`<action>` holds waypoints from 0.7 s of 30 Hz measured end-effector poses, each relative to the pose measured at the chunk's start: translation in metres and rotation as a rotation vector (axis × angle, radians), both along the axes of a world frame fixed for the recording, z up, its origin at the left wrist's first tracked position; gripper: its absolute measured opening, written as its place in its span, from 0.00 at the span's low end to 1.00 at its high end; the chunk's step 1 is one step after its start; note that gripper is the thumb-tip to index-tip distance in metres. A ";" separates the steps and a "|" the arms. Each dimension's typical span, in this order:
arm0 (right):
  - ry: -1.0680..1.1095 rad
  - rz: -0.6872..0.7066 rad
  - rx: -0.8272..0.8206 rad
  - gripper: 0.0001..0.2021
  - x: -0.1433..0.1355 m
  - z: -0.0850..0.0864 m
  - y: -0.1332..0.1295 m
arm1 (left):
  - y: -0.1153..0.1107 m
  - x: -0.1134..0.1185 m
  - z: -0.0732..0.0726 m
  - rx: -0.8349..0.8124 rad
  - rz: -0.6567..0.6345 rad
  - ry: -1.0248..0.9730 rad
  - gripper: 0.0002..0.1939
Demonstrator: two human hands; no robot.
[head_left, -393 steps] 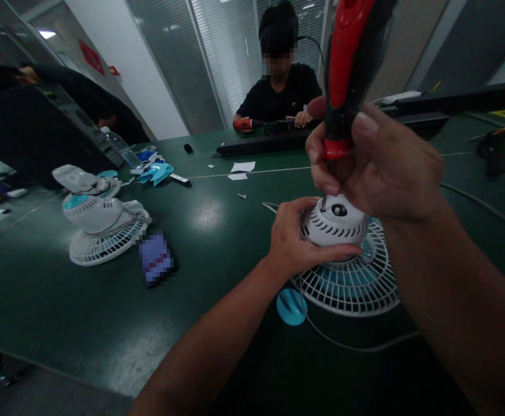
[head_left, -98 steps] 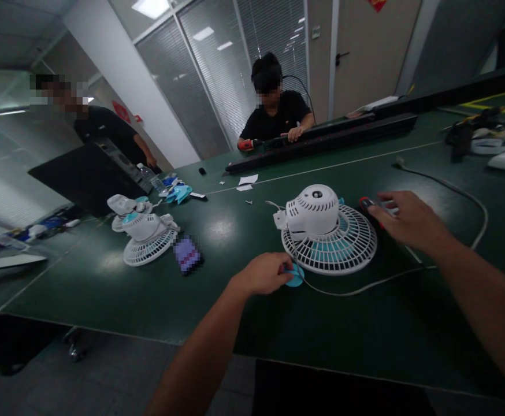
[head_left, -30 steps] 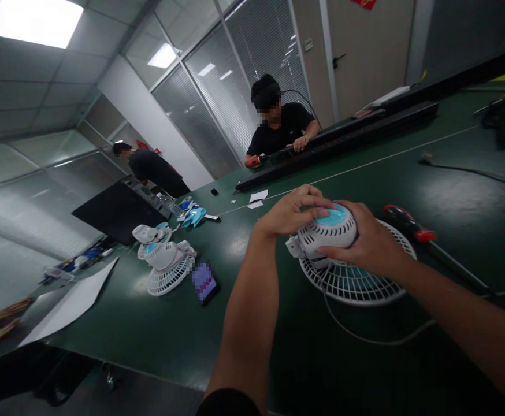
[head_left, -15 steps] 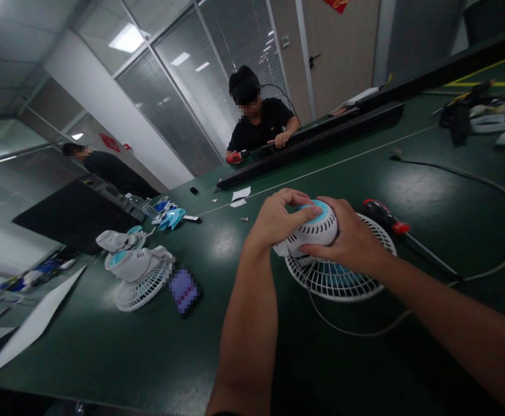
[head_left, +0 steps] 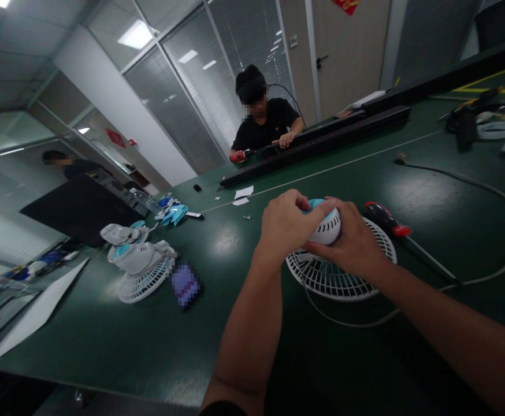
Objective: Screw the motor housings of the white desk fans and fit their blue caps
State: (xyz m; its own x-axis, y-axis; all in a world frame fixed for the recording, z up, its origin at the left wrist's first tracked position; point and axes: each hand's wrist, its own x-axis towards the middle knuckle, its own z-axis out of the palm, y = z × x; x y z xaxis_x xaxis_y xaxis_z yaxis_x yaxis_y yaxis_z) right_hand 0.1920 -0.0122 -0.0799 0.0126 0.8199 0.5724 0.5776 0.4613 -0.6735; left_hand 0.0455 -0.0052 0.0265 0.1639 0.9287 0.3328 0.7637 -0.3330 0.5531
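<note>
A white fan motor housing [head_left: 327,230] with a blue cap is gripped between both my hands, above a round white fan grille [head_left: 339,284] lying on the green table. My left hand [head_left: 286,224] wraps over its left side and top, thumb across the blue cap. On the right side, my right hand [head_left: 353,238] clasps the housing with the fingers around it. Blue fan blades show faintly through the grille. A red and black screwdriver [head_left: 389,222] lies to the right of the grille, and a grey cord [head_left: 501,199] curves around it.
Another white fan [head_left: 137,260] stands at the left, beside a purple pixelated object [head_left: 186,286]. Blue parts [head_left: 175,214] and paper scraps [head_left: 244,193] lie farther back. Across the table [head_left: 148,346], a person [head_left: 267,118] holds a red tool by a long black bar [head_left: 322,147].
My left hand has shifted further over the housing, covering more of its left side and cap. The person in the left background has moved left, and the view has shifted slightly.
</note>
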 end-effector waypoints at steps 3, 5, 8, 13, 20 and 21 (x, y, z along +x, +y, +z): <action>0.004 -0.008 -0.004 0.50 0.000 -0.001 0.000 | -0.002 -0.003 0.000 0.007 -0.056 -0.053 0.15; 0.005 -0.011 -0.007 0.50 0.001 -0.001 -0.001 | -0.002 -0.004 0.000 0.013 -0.099 -0.035 0.12; 0.008 -0.011 -0.009 0.50 0.001 0.000 0.000 | 0.001 -0.006 -0.001 0.010 -0.162 0.014 0.10; 0.006 0.009 -0.019 0.51 0.001 0.001 0.000 | 0.015 -0.020 -0.003 0.002 -0.367 -0.018 0.10; -0.002 0.016 -0.026 0.51 0.001 0.002 0.000 | 0.040 -0.034 -0.015 -0.125 -0.585 -0.241 0.09; -0.002 0.016 -0.029 0.51 0.002 0.002 0.000 | 0.040 -0.034 -0.016 -0.133 -0.571 -0.255 0.10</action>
